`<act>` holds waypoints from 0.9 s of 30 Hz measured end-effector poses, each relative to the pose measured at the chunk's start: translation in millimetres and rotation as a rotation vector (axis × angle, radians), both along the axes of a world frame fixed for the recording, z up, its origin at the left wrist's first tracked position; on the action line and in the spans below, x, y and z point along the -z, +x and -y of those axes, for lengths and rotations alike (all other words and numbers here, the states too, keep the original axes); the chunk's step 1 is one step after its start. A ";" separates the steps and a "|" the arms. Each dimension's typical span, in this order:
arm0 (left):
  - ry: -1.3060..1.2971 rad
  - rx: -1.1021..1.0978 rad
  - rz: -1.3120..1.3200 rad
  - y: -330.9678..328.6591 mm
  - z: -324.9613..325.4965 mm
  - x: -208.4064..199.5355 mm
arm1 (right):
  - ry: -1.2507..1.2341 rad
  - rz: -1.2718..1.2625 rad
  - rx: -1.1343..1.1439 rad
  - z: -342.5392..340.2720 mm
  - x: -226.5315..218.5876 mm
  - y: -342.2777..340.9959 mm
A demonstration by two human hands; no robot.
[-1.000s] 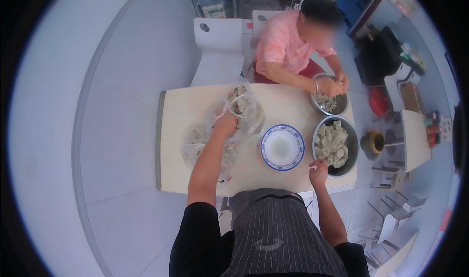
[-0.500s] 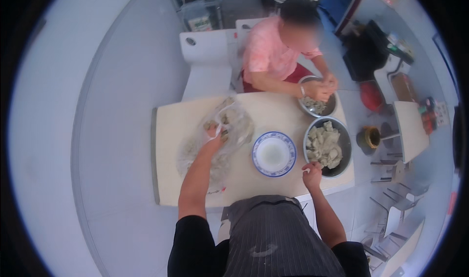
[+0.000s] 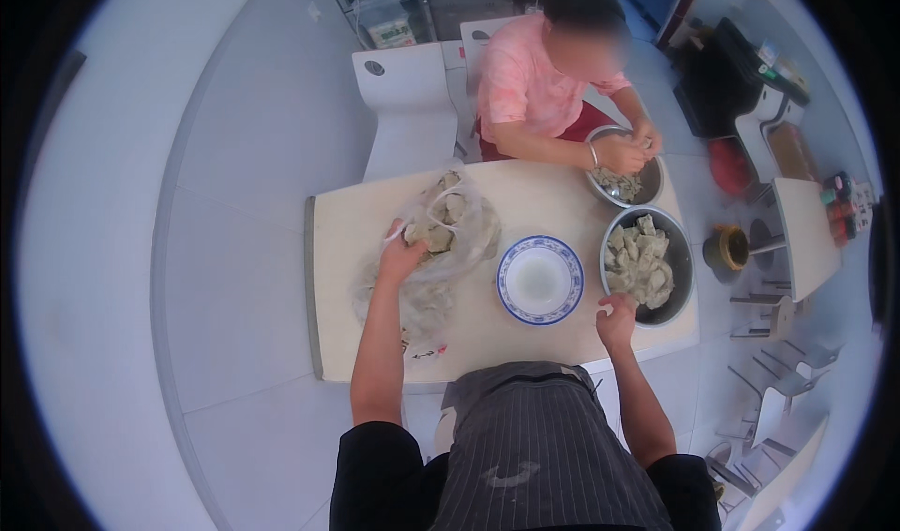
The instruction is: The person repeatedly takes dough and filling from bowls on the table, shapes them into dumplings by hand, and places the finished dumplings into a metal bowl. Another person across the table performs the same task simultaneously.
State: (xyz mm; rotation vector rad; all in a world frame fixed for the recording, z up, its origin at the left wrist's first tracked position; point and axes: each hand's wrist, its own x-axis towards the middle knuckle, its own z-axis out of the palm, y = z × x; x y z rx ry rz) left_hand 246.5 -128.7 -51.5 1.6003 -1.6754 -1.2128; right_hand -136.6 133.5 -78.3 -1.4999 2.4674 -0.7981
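Left hand (image 3: 400, 254) is touching the clear bag (image 3: 481, 226) toward the tabletop's (image 3: 530, 194) left edge, its grip unclear. Right hand (image 3: 616, 320) is resting by the large metal bowl (image 3: 682, 264), fingers curled, contents undeterminable. Grey pieces (image 3: 647, 273) are part-filling this bowl near the right edge; others are lying bagged, blurring behind plastic.

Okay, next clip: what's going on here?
The wearer's left grip is at a clear plastic bag of greyish-green chunks on a pale table. The right grip is at the near rim of a round grey metal bowl of similar chunks; contact is unclear. Between them sits a round white dish with a blue patterned rim. Across the table, a co-worker in a pink shirt reaches over another metal bowl of small pieces.
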 end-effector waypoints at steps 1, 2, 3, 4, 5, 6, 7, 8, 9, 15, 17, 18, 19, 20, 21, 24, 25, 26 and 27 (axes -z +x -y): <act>0.066 -0.049 -0.140 -3.4 -3.6 -7.8 | -0.028 -0.025 -0.002 2.9 -3.4 3.5; 0.132 -0.099 -0.280 -8.4 -9.3 -18.5 | -0.054 -0.050 -0.003 6.6 -9.4 7.6; 0.198 -0.148 -0.419 -12.9 -15.0 -30.1 | -0.073 0.017 -0.039 12.0 -14.9 12.0; 0.224 -0.149 -0.486 -15.9 -20.4 -43.0 | -0.097 0.085 -0.076 22.8 -25.9 19.6; 0.253 -0.143 -0.553 -20.0 -25.4 -54.4 | -0.119 0.153 -0.106 33.3 -36.3 28.3; 0.282 -0.134 -0.622 -22.5 -29.8 -64.7 | -0.106 0.346 -0.140 44.1 -49.5 39.3; 0.305 -0.061 -0.655 -27.7 -34.9 -74.1 | -0.098 0.533 -0.169 56.2 -59.7 49.3; 0.331 0.022 -0.693 -36.5 -41.3 -80.9 | -0.166 0.678 -0.184 68.6 -61.8 57.9; 0.358 0.106 -0.731 -44.9 -47.7 -83.2 | -0.237 0.819 -0.201 81.2 -65.0 67.6; 0.435 0.598 -0.572 -106.2 -82.7 -84.7 | -0.134 1.252 -0.304 134.2 -86.8 100.4; 0.519 0.483 -0.643 -119.7 -89.5 -84.1 | -0.157 1.419 -0.218 134.1 -79.9 100.4; 0.561 0.424 -0.677 -125.6 -92.1 -83.8 | -0.205 1.416 -0.144 131.2 -74.1 98.4; 0.415 0.446 -0.589 -129.8 -93.6 -76.8 | -0.253 1.412 -0.073 128.8 -65.9 95.7; 0.271 0.463 -0.499 -132.0 -94.9 -67.2 | -0.297 1.411 -0.001 126.2 -60.8 95.2; 0.127 0.478 -0.410 -134.4 -95.8 -58.6 | -0.331 1.451 0.062 124.1 -55.9 94.5; -0.142 0.569 -0.128 -151.8 -100.3 -74.1 | -0.404 1.561 0.229 117.8 -46.6 93.0; -0.105 0.531 -0.116 -157.1 -104.2 -77.9 | -0.404 1.590 0.264 114.7 -46.1 96.2; -0.068 0.494 -0.103 -162.8 -107.9 -81.4 | -0.405 1.618 0.298 112.1 -45.8 98.8; -0.032 0.457 -0.090 -166.5 -111.0 -82.4 | -0.336 1.665 0.309 108.7 -45.9 100.3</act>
